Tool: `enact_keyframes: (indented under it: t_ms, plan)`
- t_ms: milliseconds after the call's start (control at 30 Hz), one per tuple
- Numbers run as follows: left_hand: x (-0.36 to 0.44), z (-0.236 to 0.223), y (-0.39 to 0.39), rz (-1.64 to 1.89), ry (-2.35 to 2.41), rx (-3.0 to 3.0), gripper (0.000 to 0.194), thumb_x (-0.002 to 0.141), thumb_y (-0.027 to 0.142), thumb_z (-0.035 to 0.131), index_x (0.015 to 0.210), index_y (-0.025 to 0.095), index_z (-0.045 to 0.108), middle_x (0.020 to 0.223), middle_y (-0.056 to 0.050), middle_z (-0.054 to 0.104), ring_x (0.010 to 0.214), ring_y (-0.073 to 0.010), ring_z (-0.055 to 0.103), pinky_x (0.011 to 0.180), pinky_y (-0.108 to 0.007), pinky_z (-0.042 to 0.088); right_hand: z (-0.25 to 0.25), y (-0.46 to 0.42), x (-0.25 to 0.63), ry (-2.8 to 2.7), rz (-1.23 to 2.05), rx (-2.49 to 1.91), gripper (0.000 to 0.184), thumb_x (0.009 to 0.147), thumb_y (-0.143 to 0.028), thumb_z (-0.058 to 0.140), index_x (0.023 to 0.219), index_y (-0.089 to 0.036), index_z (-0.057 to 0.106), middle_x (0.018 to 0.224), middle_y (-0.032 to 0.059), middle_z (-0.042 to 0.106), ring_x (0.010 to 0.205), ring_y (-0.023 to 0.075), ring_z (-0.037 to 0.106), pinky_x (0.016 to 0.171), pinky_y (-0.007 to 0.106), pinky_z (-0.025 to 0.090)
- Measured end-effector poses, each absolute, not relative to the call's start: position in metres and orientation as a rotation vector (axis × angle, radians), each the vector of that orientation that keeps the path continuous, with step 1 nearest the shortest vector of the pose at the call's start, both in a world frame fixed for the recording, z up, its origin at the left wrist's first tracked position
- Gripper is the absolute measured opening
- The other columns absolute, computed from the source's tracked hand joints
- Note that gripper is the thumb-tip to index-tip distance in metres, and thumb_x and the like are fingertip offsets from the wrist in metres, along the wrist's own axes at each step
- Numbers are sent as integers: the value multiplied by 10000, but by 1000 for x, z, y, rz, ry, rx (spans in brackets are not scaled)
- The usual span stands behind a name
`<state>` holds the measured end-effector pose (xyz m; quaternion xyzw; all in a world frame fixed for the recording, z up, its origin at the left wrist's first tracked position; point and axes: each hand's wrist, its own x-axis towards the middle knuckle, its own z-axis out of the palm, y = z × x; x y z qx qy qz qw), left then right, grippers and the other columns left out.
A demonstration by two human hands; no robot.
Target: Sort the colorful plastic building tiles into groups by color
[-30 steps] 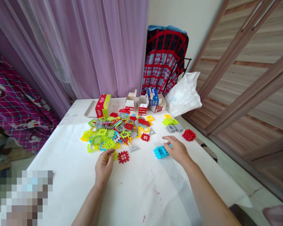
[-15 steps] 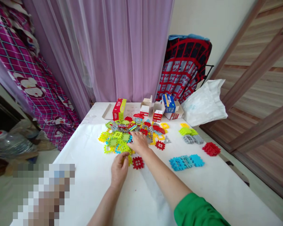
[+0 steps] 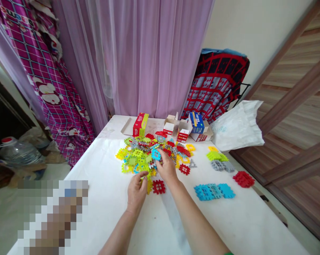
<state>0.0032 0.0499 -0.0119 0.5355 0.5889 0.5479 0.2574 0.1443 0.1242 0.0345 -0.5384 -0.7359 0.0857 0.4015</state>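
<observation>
A mixed pile of plastic interlocking building tiles (image 3: 132,161) in green, yellow, red, grey and blue lies on the white table. My right hand (image 3: 167,169) grips a blue window-shaped building tile (image 3: 156,154) between thumb and fingers, just over the pile. At the pile's near edge is my left hand (image 3: 138,188), its fingers curved and thumb apart, with nothing visible in it. A red building tile (image 3: 159,187) lies flat just right of my left hand.
Sorted tiles lie on the right: blue tiles (image 3: 214,191), red tiles (image 3: 243,179), grey tiles (image 3: 220,165) and green tiles (image 3: 216,156). Behind the pile stand small open boxes (image 3: 183,135), a red-and-green box (image 3: 140,124) and a blue box (image 3: 196,122). A white bag (image 3: 236,124) sits at the back right.
My right hand has come up from the pile and now holds a blue tile. My left hand stays near the pile's front edge. The camera view has shifted slightly.
</observation>
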Motion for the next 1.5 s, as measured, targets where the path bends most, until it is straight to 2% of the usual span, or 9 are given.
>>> enact_keyframes:
  t_ms: [167, 333, 500, 633, 767, 900, 1100, 1300, 1500]
  plan:
    - [5, 1, 50, 1484, 1449, 1144, 358, 768, 503, 593, 936, 195, 663, 877, -55, 728, 718, -166, 666, 605, -263, 515, 23, 75, 149, -1903, 56, -1049, 512, 826, -52, 434, 1289, -248, 530, 1087, 66, 660, 988, 182, 622, 885, 331, 523]
    - [4, 16, 46, 1223, 1280, 893, 501, 724, 631, 594, 928, 176, 638, 659, 9, 656, 405, -82, 521, 328, -179, 282, 27, 41, 147, -1989, -104, -809, 451, 848, -10, 426, 1183, -255, 603, 1010, 66, 626, 977, 172, 595, 859, 321, 535]
    - [1, 23, 42, 1173, 1097, 783, 498, 539, 540, 794, 824, 166, 632, 519, 66, 560, 399, -51, 456, 352, -159, 254, 24, 28, 150, -1955, -30, -738, 321, 818, 6, 452, 889, -236, 651, 1039, 57, 592, 1028, 173, 572, 888, 360, 528]
    - [4, 21, 42, 1160, 1060, 781, 498, 521, 497, 814, 833, 161, 623, 574, 57, 595, 419, -42, 456, 396, -167, 321, 14, 21, 157, -1932, 72, -877, 332, 770, 8, 403, 799, -229, 634, 1090, 67, 590, 1108, 194, 555, 919, 386, 516]
    - [6, 19, 42, 1160, 1099, 755, 502, 533, 476, 804, 877, 168, 606, 649, 40, 628, 480, -63, 528, 440, -178, 378, 7, 14, 166, -1906, 110, -1097, 357, 769, -91, 467, 1067, -233, 604, 1257, 112, 545, 1204, 249, 512, 988, 459, 472]
    - [6, 18, 41, 1159, 1118, 784, 479, 550, 466, 797, 878, 171, 610, 647, 39, 624, 482, -71, 544, 443, -185, 394, -3, 13, 171, -1864, 158, -1229, 591, 802, -272, 590, 1359, -189, 413, 1286, 161, 538, 1200, 284, 519, 978, 469, 477]
    - [6, 19, 38, 1131, 1061, 815, 481, 552, 452, 812, 895, 174, 622, 679, 32, 647, 497, -71, 562, 435, -174, 406, -3, 12, 178, -1895, 159, -1330, 488, 831, -334, 606, 1284, -194, 492, 1170, 130, 616, 1070, 248, 595, 939, 400, 499]
    - [12, 21, 32, 1101, 1048, 887, 496, 573, 480, 794, 924, 174, 621, 733, 25, 640, 500, -59, 544, 441, -170, 421, 19, 12, 193, -2096, 18, -1354, 554, 785, -337, 651, 1299, -194, 499, 1199, 121, 599, 1111, 257, 562, 948, 389, 476]
    - [26, 23, 21, 1013, 1047, 1028, 528, 596, 545, 755, 962, 196, 601, 779, 17, 623, 572, -83, 575, 483, -184, 463, 48, 4, 193, -2322, -4, -1613, 477, 745, -298, 681, 1208, -248, 576, 1067, 89, 613, 982, 249, 582, 823, 346, 487]
